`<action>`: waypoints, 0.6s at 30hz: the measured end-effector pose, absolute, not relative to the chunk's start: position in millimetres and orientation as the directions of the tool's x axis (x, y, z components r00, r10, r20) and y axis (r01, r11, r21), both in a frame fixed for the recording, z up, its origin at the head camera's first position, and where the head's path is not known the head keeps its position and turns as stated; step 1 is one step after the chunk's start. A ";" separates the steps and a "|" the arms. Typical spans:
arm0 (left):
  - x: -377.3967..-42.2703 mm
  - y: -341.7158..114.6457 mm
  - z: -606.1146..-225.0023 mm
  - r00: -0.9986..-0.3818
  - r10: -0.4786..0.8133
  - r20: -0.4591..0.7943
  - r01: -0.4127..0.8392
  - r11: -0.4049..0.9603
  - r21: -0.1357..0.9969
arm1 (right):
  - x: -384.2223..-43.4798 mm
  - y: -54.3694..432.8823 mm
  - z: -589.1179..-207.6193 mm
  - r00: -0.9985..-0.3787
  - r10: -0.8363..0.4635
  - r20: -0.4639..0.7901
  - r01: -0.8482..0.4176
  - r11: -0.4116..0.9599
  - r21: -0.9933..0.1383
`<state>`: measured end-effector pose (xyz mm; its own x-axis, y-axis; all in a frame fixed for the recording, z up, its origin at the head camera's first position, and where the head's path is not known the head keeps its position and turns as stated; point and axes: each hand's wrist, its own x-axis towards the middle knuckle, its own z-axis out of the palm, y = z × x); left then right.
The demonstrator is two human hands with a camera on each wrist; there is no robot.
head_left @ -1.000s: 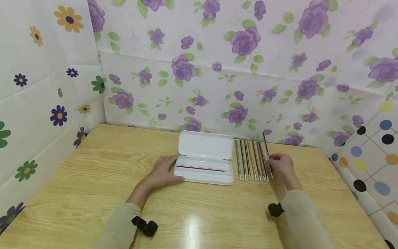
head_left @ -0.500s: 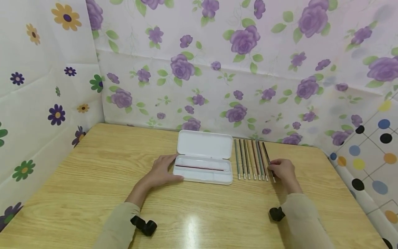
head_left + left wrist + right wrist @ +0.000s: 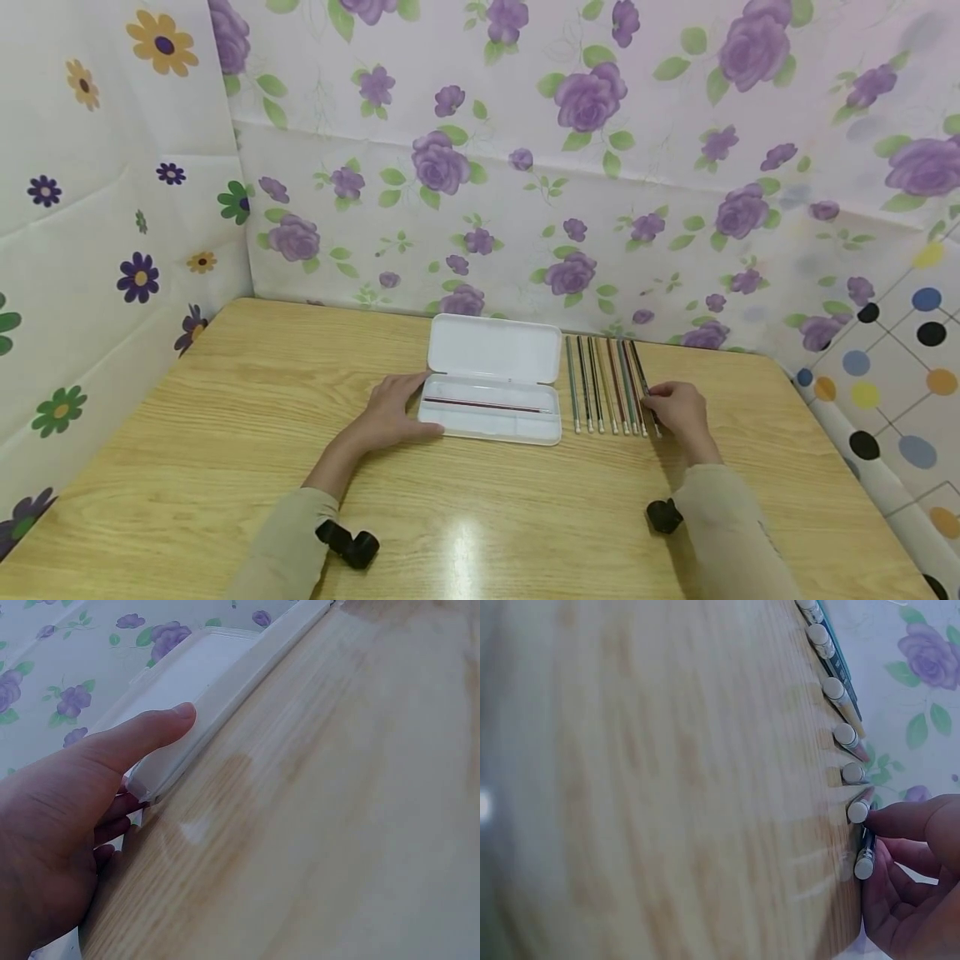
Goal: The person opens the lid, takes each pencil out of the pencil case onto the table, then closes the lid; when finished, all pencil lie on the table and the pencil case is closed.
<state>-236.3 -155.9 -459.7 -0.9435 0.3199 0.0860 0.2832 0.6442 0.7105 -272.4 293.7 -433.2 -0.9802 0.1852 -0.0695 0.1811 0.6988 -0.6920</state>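
Observation:
A white pencil case (image 3: pixel 491 432) lies open on the table, its lid (image 3: pixel 495 348) laid back toward the wall. One dark red pencil (image 3: pixel 487 405) lies lengthwise inside. My left hand (image 3: pixel 390 414) holds the case's left end, thumb (image 3: pixel 161 735) on the front wall and fingers partly hidden behind the end. To the right, several pencils (image 3: pixel 573 383) lie side by side, white erasers toward me. At the row's right end, my right hand (image 3: pixel 681 412) pinches a dark pencil (image 3: pixel 640 367) between thumb and fingers; its white eraser (image 3: pixel 864 868) shows in the right wrist view.
The wooden table (image 3: pixel 480 508) reaches back to a wall covering (image 3: pixel 510 208) with purple flowers. A side covering (image 3: pixel 90 208) with flowers stands at left, and a dotted one (image 3: pixel 900 400) at right. Black wrist cameras (image 3: pixel 348 546) sit at both sleeves.
The dark pencil in my right hand has come down from a raised slant, then shifted slightly left, closer to the row. My left hand and the case have stayed put.

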 end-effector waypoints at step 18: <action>-237.2 -156.8 -461.5 -0.942 0.322 0.091 0.290 0.648 0.705 | -272.1 293.8 -431.3 -0.984 0.171 -0.052 0.165 0.753 -0.637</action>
